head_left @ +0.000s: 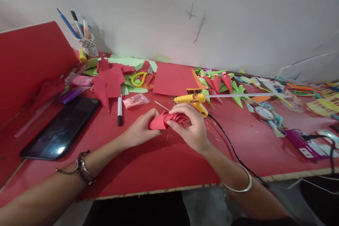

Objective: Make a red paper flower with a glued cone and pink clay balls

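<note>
Between my two hands, just above the red tabletop, lies a rolled, layered red paper flower (158,121). My left hand (141,127) is closed around its smooth left end, thumb on top. At the layered right end, my right hand (192,127) grips the folds with thumb and bent fingers. Right behind my right hand rests a yellow glue gun (189,99) with a long clear glue stick in its back. A thin wooden stick (161,105) lies just behind the flower.
A phone (60,127) and a marker (120,110) lie to the left. Red and green paper scraps (112,77), a red sheet (172,79) and small paper cones (216,84) line the wall. The glue gun's black cord (227,139) runs along the right, near a purple power strip (304,144).
</note>
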Motion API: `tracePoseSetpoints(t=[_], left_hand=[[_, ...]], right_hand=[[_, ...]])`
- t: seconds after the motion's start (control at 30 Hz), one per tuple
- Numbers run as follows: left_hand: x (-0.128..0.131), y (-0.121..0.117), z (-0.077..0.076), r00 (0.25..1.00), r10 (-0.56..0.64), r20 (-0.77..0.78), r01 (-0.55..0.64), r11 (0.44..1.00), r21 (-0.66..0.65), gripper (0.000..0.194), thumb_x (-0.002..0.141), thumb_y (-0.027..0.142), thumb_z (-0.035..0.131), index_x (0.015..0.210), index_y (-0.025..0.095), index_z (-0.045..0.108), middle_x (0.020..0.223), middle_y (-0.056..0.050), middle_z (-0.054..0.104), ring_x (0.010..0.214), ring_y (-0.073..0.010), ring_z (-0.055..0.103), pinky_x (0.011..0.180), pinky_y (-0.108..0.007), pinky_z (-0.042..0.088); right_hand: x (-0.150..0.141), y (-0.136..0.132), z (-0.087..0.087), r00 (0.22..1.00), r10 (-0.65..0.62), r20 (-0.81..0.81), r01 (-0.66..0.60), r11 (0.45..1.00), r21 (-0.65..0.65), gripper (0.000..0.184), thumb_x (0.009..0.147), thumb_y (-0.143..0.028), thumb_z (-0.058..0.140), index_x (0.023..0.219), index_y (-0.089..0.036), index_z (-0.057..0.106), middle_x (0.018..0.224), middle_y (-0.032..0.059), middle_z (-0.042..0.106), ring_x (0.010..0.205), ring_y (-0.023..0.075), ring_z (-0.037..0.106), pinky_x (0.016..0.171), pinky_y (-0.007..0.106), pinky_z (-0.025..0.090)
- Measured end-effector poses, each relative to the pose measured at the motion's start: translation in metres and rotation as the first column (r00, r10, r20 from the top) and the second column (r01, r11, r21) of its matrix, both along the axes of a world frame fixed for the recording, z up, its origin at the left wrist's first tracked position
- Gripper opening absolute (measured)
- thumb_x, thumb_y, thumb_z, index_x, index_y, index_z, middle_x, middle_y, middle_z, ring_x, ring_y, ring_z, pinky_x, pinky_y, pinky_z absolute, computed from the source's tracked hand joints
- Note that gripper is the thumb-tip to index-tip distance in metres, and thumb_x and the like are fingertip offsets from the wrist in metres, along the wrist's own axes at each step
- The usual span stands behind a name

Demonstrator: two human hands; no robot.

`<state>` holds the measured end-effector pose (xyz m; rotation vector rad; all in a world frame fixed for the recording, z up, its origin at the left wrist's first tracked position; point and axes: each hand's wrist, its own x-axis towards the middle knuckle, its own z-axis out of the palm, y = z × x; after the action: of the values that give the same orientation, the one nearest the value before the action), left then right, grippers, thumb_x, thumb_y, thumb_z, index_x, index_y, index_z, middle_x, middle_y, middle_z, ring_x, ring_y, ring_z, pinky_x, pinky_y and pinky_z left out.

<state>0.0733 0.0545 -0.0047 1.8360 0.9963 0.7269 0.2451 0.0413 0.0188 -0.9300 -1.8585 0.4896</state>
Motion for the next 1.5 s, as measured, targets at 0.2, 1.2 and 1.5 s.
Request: tracePoseSetpoints(t=[0.2,1.2,1.5], left_hand=[[-0.0025,0.0013,-0.0007,1.000,-0.003,-0.022,0.003,1.000,0.007,0.014,0.069,0.017,0.049,0.074,0.018,0.036,0.070,0.005,0.035,0.063,-0.0097,0.034,0.058,-0.022,0.032],[-0.0061,0.0064,-0.0036,0.989,-0.106,-0.104,0.117,0.987,0.112,0.016,0.075,0.024,0.054,0.088,0.016,0.050,0.079,0.001,0.054,0.072,-0.0133,0.050,0.064,-0.024,0.041],[-0.0067,0.0056,-0.0054,0.996,-0.084,-0.016,0.083,0.995,-0.064,0.017,0.072,0.027,0.059,0.079,0.016,0.047,0.060,0.007,0.045,0.040,-0.0043,0.042,0.039,-0.017,0.036]], right_hand=[[0.0037,0.0025,-0.0009,0.998,0.069,-0.003,-0.069,0.997,0.047,0.014,0.074,-0.024,0.062,0.086,-0.020,0.057,0.085,0.0010,0.058,0.085,0.0144,0.054,0.079,0.032,0.044],[0.0069,0.0033,0.0014,0.982,0.176,0.076,-0.175,0.984,-0.013,0.018,0.074,-0.030,0.061,0.088,-0.019,0.059,0.088,0.0026,0.054,0.082,0.0137,0.054,0.074,0.029,0.045],[0.0079,0.0024,0.0017,0.984,0.160,0.080,-0.161,0.987,0.004,0.015,0.075,-0.029,0.060,0.085,-0.019,0.060,0.086,0.0025,0.056,0.081,0.0134,0.055,0.072,0.028,0.046]])
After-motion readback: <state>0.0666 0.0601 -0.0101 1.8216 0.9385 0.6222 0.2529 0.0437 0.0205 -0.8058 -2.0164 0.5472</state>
